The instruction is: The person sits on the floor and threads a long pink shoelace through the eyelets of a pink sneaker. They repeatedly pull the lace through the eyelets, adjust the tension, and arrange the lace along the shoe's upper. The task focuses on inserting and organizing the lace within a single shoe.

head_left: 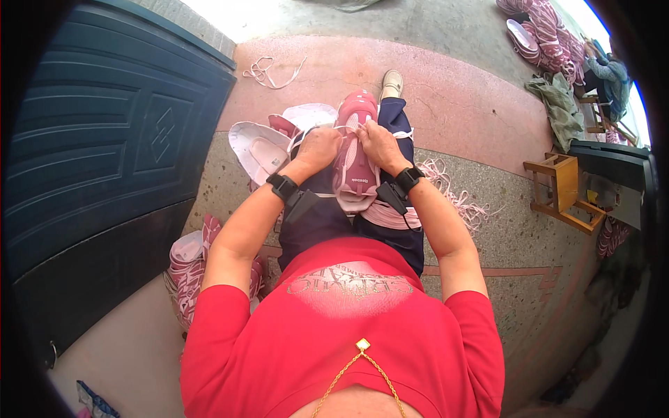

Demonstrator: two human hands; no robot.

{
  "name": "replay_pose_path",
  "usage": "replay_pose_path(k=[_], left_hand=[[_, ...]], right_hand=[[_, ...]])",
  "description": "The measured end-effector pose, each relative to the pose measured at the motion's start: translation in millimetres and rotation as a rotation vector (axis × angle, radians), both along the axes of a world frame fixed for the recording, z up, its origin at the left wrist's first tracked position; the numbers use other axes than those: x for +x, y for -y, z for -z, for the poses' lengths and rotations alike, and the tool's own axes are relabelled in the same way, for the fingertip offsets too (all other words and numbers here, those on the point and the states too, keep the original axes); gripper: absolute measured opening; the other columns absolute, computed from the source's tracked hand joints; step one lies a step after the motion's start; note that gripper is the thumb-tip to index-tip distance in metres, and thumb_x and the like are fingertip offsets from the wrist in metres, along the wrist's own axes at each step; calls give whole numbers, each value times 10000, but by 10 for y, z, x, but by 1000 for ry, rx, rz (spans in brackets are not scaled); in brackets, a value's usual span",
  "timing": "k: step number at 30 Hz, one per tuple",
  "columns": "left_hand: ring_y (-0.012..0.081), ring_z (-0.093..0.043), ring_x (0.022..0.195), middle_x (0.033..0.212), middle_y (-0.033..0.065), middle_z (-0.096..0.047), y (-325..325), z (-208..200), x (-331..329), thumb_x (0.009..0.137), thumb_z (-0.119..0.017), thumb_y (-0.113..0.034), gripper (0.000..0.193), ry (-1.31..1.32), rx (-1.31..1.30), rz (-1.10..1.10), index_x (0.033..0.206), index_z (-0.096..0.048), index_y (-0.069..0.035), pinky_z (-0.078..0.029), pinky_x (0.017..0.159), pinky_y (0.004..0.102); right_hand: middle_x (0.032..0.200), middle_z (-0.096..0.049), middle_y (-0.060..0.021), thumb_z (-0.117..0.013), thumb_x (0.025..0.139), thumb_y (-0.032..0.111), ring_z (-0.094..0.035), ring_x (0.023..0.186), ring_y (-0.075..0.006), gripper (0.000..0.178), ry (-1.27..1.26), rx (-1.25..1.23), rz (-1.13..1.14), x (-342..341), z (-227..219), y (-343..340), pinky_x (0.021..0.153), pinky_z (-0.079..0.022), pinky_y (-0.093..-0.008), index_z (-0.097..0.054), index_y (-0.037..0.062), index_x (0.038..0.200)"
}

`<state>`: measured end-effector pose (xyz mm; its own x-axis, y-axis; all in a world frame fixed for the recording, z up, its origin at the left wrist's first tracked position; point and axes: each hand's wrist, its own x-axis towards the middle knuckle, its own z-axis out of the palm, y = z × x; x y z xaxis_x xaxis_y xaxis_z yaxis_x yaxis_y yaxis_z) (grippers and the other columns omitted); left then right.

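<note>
Above the lap, in my feed from the head camera, the left hand [322,148] and the right hand [382,145] face each other with fingertips drawn narrow; both seem to pinch a pale lace [342,127], though the fingers hide its ends from me. They sit either side of the lacing gap on a pink shoe upper [355,177], a placing that I'd say lets each work its own side.

The upper lies lengthwise between the hands, rounded toe pointing away, its rear end near the body; I judge the legs prop it, leaving the fingers free for the lace. Just left of it, white-lined uppers [268,150] lie overlapping with their hollows showing, probably kept close for easy reach.

By the right thigh, a bundle of pink laces [390,214] lies across the dark trousers, and a looser heap of laces [453,195] spreads beyond, likely on that side to suit the right hand. Farther out I see a stray lace [272,73] on the floor, a pile of uppers [188,279] back by the left elbow, and a wooden stool [561,184] off right.
</note>
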<state>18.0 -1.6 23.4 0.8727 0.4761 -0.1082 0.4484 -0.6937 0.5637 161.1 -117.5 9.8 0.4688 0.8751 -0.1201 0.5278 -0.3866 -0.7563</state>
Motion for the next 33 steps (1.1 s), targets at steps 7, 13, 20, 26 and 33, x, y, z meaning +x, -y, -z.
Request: replay_pose_path(k=[7, 13, 20, 26, 33], left_hand=[[313, -589, 853, 814, 118, -623, -33, -137, 173, 818, -559, -172, 136, -87, 335, 215, 824, -651, -72, -484, 742, 426], [274, -590, 863, 829, 85, -626, -28, -217, 334, 802, -578, -183, 122, -135, 548, 488, 816, -657, -91, -482, 722, 409], [257, -594, 830, 815, 88, -644, -5, -48, 208, 794, -637, -265, 199, -79, 349, 146, 847, -641, -73, -464, 729, 401], [311, -589, 896, 900, 121, -647, 160, -215, 123, 774, -658, -339, 297, -124, 290, 186, 873, -625, -61, -469, 775, 419], [376, -592, 938, 919, 190, -643, -62, -116, 230, 754, -530, -169, 222, -361, 35, 260, 894, -626, -27, -472, 812, 465]], right_hand=[[826, -600, -272, -501, 922, 274, -582, 833, -441, 300, -55, 3, 5, 11, 72, 7, 711, -451, -494, -500, -24, 885], [863, -614, -267, -481, 925, 290, -591, 865, -434, 300, -45, -26, 4, 14, 120, 14, 737, -458, -500, -513, -8, 943], [830, -619, -260, -459, 925, 279, -598, 817, -428, 316, -179, 46, 143, 37, 19, 137, 721, -463, -481, -579, -13, 903], [746, -638, -212, -509, 870, 256, -628, 709, -363, 306, -199, -67, 31, -82, -76, 187, 662, -487, -434, -655, 1, 784], [727, -648, -198, -567, 851, 289, -655, 705, -343, 305, 276, -179, -32, -351, -56, -8, 632, -518, -422, -668, 7, 792]])
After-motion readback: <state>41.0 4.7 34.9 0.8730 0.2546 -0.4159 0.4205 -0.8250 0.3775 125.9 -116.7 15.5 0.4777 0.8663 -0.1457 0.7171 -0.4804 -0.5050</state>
